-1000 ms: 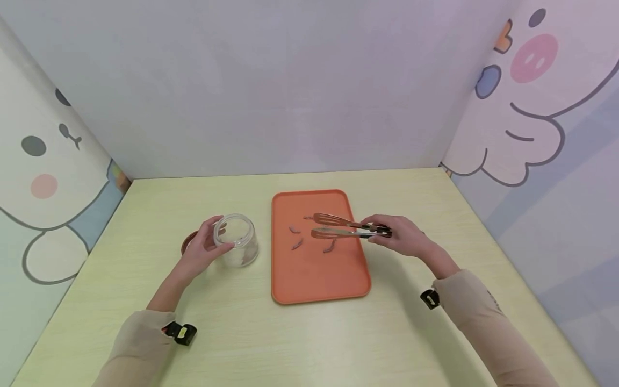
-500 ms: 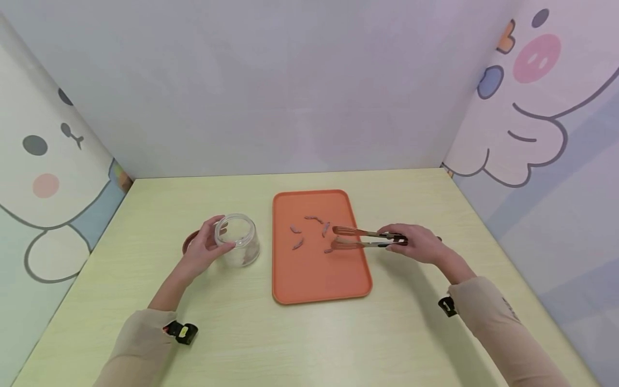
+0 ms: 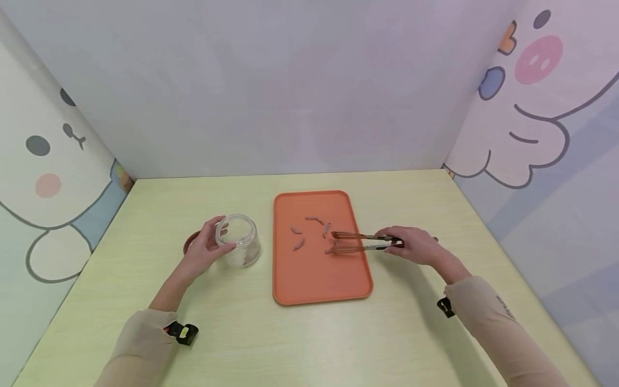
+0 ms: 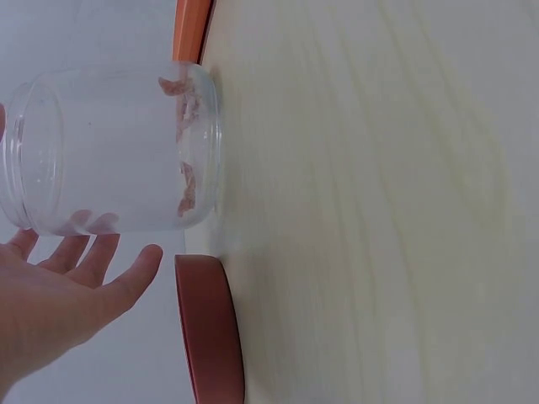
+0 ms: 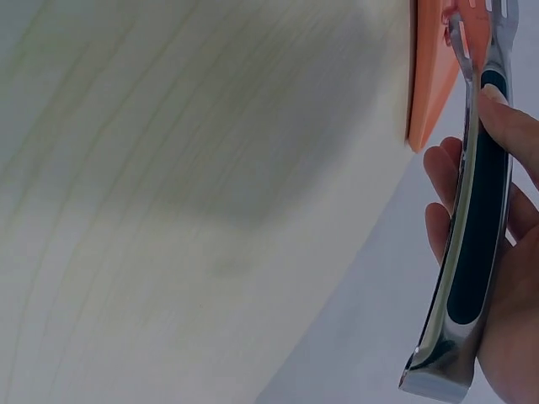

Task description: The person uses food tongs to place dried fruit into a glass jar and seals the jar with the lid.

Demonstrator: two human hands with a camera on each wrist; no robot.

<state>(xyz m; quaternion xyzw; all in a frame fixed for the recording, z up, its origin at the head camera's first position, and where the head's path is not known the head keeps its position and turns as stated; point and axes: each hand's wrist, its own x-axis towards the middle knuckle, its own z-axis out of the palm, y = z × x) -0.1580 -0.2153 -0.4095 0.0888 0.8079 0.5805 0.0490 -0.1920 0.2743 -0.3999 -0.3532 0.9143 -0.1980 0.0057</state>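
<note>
My left hand [image 3: 200, 252] holds a clear jar [image 3: 249, 251] near its rim, with the thumb on the near side. The jar stands upright, and a few reddish-brown scraps [image 4: 188, 187] lie at its bottom in the left wrist view. My right hand [image 3: 413, 244] grips metal tongs [image 3: 355, 236] with dark handle inlays. Their slotted ends reach over the right part of an orange tray [image 3: 314, 285], spread apart. One small brownish piece [image 3: 328, 252] shows right at the lower tip, partly hidden. Other curved pieces [image 3: 299, 244] are scattered on the tray.
A reddish-brown round lid [image 4: 210, 328] lies left of the jar, mostly behind my left hand in the head view. The pale wooden table [image 3: 309, 344] meets a plain wall [image 3: 290, 107] at its back edge. Cartoon-printed panels [image 3: 532, 129] flank both sides.
My right hand has drawn the tongs rightward and toward me, from the tray's middle to the piece at the right. The left hand and jar have stayed in place.
</note>
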